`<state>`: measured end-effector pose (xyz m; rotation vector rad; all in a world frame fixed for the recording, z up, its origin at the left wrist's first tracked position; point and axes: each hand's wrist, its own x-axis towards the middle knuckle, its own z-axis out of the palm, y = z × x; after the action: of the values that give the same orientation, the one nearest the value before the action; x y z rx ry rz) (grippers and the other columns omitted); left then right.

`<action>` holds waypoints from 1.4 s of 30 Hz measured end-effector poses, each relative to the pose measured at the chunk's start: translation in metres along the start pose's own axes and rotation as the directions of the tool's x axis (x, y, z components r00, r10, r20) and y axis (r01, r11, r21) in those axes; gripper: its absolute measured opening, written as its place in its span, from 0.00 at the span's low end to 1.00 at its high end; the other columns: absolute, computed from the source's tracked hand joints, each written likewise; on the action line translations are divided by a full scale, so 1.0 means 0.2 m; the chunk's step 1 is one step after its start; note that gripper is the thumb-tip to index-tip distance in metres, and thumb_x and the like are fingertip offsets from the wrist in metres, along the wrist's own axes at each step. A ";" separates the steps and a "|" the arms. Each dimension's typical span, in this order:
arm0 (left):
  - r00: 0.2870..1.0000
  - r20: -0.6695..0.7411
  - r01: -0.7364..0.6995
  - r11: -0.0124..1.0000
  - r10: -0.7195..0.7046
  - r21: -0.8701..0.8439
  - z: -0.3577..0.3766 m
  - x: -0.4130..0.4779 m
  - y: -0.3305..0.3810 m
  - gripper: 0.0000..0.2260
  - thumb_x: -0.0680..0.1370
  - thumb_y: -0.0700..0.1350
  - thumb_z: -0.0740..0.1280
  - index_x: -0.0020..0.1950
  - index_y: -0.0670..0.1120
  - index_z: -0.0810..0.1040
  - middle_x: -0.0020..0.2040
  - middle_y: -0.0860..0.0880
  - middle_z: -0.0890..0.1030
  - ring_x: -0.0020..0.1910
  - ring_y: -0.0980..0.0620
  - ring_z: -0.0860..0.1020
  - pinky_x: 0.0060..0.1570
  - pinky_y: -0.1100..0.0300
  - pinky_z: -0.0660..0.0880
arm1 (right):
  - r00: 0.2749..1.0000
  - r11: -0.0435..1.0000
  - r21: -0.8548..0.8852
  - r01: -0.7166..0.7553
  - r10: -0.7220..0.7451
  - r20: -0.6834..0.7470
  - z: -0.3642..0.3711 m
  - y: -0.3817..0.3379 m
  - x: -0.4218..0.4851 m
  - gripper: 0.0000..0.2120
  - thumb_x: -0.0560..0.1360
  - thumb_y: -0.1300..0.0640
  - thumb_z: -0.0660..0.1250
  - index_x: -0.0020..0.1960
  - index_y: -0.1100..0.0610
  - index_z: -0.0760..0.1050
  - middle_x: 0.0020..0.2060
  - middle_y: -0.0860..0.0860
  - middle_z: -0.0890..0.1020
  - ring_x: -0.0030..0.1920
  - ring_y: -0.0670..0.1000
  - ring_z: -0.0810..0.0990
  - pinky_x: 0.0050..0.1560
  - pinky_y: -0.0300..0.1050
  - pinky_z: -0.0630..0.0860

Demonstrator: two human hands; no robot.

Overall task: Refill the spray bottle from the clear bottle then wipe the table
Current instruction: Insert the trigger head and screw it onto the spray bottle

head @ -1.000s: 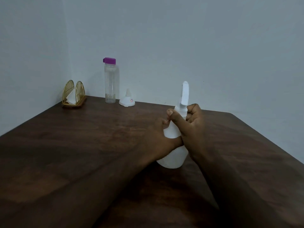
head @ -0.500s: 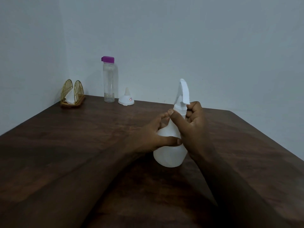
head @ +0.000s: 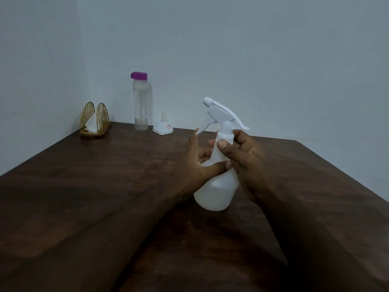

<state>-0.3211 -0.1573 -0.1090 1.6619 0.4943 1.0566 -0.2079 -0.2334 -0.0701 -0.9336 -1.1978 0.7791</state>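
Though dim, funnel beside clear bottle.

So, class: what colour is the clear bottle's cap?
Purple; the cap shows plainly in the head view, atop the bottle.

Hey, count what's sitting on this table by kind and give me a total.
Bottles: 2, the spray bottle and the clear bottle with the purple cap
Funnels: 1, white funnel
Napkin holders: 1, gold napkin holder with a white napkin
Total: 4
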 end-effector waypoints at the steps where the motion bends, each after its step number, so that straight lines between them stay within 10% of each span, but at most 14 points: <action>1: 1.000 0.006 0.015 1.000 -0.015 0.019 0.01 0.00 0.00 0.50 0.62 0.59 0.77 0.74 0.66 0.49 0.57 0.46 0.82 0.56 0.48 0.81 0.57 0.41 0.76 | 1.000 1.000 -0.004 0.007 -0.008 -0.014 0.00 0.00 0.00 0.13 0.72 0.59 0.73 0.54 0.55 0.76 0.44 0.52 0.86 0.45 0.52 0.85 0.45 0.49 0.81; 7: 0.993 -0.096 -0.054 0.983 0.072 0.174 0.05 0.01 -0.02 0.54 0.62 0.60 0.76 0.78 0.57 0.44 0.36 0.56 0.78 0.41 0.60 0.79 0.46 0.61 0.73 | 0.990 0.998 -0.041 0.057 -0.061 -0.125 0.01 0.02 -0.01 0.14 0.72 0.62 0.74 0.54 0.55 0.72 0.40 0.53 0.84 0.42 0.55 0.84 0.42 0.51 0.80; 16: 0.982 -0.061 -0.164 0.964 0.180 0.208 0.02 -0.02 0.02 0.47 0.65 0.55 0.78 0.75 0.59 0.52 0.54 0.52 0.81 0.52 0.58 0.81 0.56 0.56 0.78 | 0.990 0.997 -0.053 0.052 -0.058 -0.131 0.03 0.03 0.00 0.07 0.76 0.55 0.69 0.52 0.56 0.77 0.43 0.54 0.85 0.43 0.53 0.85 0.43 0.49 0.80; 42: 0.965 -0.157 -0.172 0.957 0.212 0.234 0.04 -0.04 0.03 0.45 0.66 0.54 0.78 0.74 0.53 0.54 0.56 0.51 0.80 0.53 0.57 0.81 0.55 0.54 0.78 | 0.979 0.992 -0.079 0.103 -0.115 -0.168 0.07 0.05 -0.02 0.06 0.78 0.58 0.68 0.53 0.58 0.75 0.42 0.56 0.85 0.43 0.56 0.85 0.46 0.54 0.82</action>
<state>-0.3196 -0.1695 -0.1061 1.8451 0.5923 1.3451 -0.2215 -0.2296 -0.0789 -0.9647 -1.1198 0.5600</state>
